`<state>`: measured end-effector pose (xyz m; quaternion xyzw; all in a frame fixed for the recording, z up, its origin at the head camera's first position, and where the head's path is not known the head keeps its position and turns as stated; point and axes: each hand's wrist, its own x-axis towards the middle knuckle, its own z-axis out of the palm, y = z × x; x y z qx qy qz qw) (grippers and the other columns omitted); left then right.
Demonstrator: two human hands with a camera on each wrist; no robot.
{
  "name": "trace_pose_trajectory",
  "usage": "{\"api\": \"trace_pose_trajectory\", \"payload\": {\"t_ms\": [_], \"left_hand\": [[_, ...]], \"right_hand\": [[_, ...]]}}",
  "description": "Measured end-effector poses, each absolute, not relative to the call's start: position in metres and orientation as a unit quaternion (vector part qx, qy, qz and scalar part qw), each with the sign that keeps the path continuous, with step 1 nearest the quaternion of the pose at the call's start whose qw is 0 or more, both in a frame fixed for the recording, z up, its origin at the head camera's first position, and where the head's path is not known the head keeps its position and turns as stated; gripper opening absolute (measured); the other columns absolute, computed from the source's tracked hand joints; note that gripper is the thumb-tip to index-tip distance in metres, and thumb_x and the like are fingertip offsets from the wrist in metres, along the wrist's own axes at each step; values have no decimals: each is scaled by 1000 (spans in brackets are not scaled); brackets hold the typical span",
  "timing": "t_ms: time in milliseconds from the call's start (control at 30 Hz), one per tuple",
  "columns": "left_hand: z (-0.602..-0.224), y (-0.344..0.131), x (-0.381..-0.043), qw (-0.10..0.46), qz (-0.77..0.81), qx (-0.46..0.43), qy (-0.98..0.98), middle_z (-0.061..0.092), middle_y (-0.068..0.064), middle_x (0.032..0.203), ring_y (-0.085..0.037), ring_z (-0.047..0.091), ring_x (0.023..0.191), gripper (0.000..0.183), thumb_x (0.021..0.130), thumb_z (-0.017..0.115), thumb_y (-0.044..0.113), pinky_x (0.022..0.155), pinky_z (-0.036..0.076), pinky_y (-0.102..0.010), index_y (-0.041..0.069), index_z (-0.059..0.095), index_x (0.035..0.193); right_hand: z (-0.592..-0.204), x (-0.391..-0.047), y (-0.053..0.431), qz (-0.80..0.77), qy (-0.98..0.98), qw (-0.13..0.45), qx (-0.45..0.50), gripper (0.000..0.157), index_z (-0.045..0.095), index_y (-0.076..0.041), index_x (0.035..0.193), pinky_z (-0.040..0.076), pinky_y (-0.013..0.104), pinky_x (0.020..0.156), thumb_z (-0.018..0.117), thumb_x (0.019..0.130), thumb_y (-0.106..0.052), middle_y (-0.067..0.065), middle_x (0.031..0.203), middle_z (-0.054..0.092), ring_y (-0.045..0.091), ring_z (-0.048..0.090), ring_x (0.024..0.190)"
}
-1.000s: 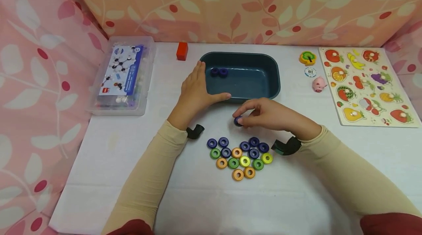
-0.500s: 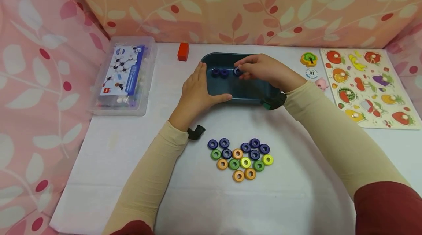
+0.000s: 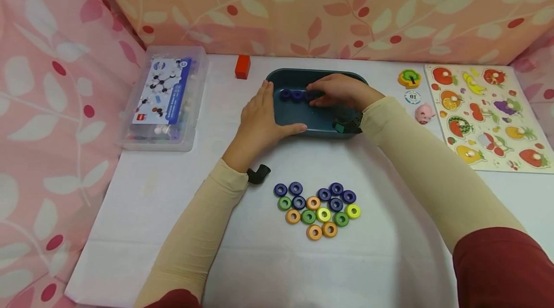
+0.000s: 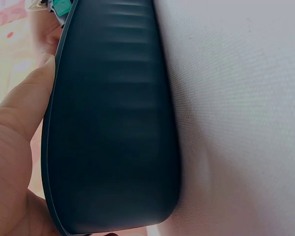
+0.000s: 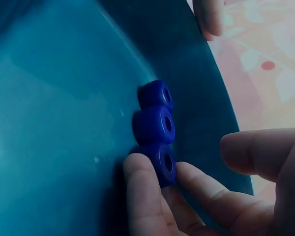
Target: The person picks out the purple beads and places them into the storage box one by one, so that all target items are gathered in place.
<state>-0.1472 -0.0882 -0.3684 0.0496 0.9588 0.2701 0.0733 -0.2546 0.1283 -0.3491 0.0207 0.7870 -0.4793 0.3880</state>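
A dark teal plastic basin (image 3: 298, 116) stands on the white cloth. My left hand (image 3: 259, 120) rests on its left end, fingers straight along the side and thumb laid along the front rim. Inside the basin, my right hand (image 3: 342, 91) pinches a dark blue ring (image 5: 164, 164) between its fingertips. That ring sits against a second blue ring (image 5: 155, 127), with a third blue ring (image 5: 157, 94) beyond it, all in one row near the basin wall. In the head view the right fingers partly cover the pinched ring.
Several loose rings lie in front of the basin, among them a blue ring (image 3: 280, 190), a green ring (image 3: 308, 216), an orange ring (image 3: 314, 232) and a yellow ring (image 3: 353, 211). Around are a clear box (image 3: 164, 96), red block (image 3: 243, 67), pig figure (image 3: 424, 113) and fruit puzzle board (image 3: 489, 120).
My right hand has carried a blue ring from the table up into the basin and brought it against the two rings there. The left hand has stayed on the basin.
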Motion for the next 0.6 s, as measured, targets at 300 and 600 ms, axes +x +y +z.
{"api": "trace_pose_trajectory", "payload": {"t_ms": [300, 600], "left_hand": [[-369, -91, -147, 78, 275, 43, 957, -2, 0, 171, -25, 8, 157, 134, 68, 71, 80, 126, 10, -54, 14, 2, 163], [-367, -87, -147, 75, 281, 44, 956, -1, -1, 171, -27, 9, 157, 134, 68, 74, 77, 126, 10, -54, 14, 4, 163]], "right_hand": [[-335, -240, 145, -473, 801, 366, -38, 54, 44, -11, 151, 44, 35, 112, 44, 106, -41, 9, 157, 42, 22, 58, 128], [-310, -159, 177, -433, 835, 324, -104, 47, 59, -12, 136, 49, 38, 96, 50, 104, -45, 10, 138, 59, 28, 61, 109]]}}
